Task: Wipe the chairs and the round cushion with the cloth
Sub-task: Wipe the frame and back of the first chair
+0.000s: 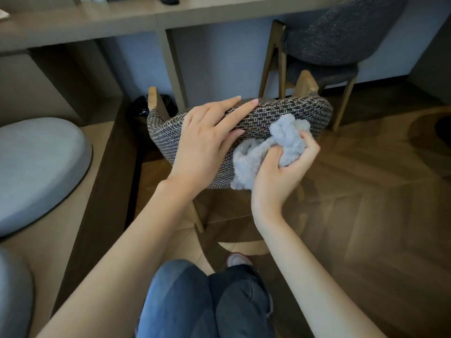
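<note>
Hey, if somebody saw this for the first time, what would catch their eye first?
Dead centre, the right hand bunches a fluffy pale blue cloth against the woven chair, while the left hand rests flat on its top edge. A round grey cushion fills the left side, and a second chair stands at upper right.

Both forearms point(136, 240), coming in from the lower edge of the frame, are bare, and the left hand point(207, 137) and right hand point(280, 176) have longish, pale nails point(255, 101). At bottom centre are blue denim jeans point(185, 301), darker on the right leg. Just above them is the toe of a pale shoe point(238, 259) with a reddish rim.
</note>
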`<act>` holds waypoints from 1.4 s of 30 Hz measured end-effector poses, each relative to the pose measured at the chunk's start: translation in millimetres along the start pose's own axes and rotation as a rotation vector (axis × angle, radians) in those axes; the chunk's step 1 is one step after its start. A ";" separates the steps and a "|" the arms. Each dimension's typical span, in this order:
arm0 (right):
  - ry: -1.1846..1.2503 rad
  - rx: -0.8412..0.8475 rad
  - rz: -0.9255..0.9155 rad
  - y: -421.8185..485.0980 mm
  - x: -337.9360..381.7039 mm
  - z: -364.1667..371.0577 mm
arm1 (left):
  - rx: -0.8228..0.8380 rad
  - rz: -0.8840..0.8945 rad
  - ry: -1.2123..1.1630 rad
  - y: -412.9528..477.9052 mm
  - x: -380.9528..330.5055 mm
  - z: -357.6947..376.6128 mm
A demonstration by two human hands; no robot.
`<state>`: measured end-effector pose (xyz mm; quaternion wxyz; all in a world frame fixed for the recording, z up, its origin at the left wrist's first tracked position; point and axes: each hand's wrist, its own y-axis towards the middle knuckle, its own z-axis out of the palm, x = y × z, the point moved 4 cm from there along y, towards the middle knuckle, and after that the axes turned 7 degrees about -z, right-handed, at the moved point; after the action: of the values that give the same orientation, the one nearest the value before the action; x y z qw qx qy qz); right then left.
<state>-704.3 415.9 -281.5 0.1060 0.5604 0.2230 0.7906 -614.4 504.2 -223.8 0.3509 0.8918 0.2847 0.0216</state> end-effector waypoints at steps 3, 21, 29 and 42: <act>-0.041 -0.059 -0.001 -7.3 2.8 9.7 | 0.047 0.009 -0.009 -4.1 11.0 -6.7; -0.289 0.150 0.583 -60.2 -116.6 -8.3 | 0.006 -0.115 -0.059 -13.5 21.1 -6.0; -0.123 0.121 -0.229 2.1 26.3 20.2 | 0.038 -0.122 -0.145 -13.9 24.5 -11.0; -0.457 0.342 0.007 -46.9 -111.4 -9.7 | -0.011 -0.098 -0.170 -15.4 27.4 -10.4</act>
<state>-678.3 408.3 -399.7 0.0548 0.7346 0.3217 0.5949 -601.5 534.0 -230.3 0.3791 0.8736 0.2971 -0.0699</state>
